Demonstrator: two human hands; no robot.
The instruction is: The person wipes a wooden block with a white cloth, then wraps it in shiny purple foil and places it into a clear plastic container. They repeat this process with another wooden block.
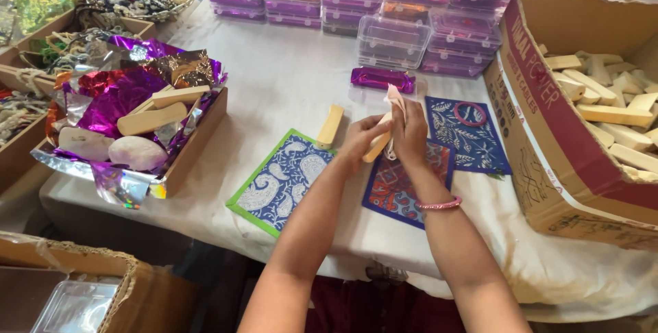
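A: Entry, head view. Both hands raised over the white-clothed table [288, 79], near its middle. Left hand [358, 142] is curled around the lower end of a pale wooden stick [376, 148]; fingers closed on it.

B: And the right?

A: Right hand [410, 131] is pinched on a small pinkish paper strip [395, 96], held against the upper part of the same stick. Pink bangle [439, 204] on that wrist. The stick sits between the two hands, tilted, above the red-and-blue patterned card [397, 189].

B: Other cards?

A: Two. A green-edged blue and white card [281, 182] to the left of the hands, and a dark blue leaf-print card [466, 134] to the right and a little farther off, with a red ring [469, 114] lying on it. A second wooden stick [330, 126] lies at the far corner of the green-edged card, just left of the left hand.

B: Surroundings?

A: A purple foil-wrapped bar [382, 79] lies beyond the hands. Stacked clear plastic boxes [391, 38] along the far edge. On the right, a cardboard box [548, 168] full of wooden pieces [610, 110]. On the left, a wooden tray [195, 144] with purple foil sheets [116, 100], more sticks and pale oval stones [137, 151].
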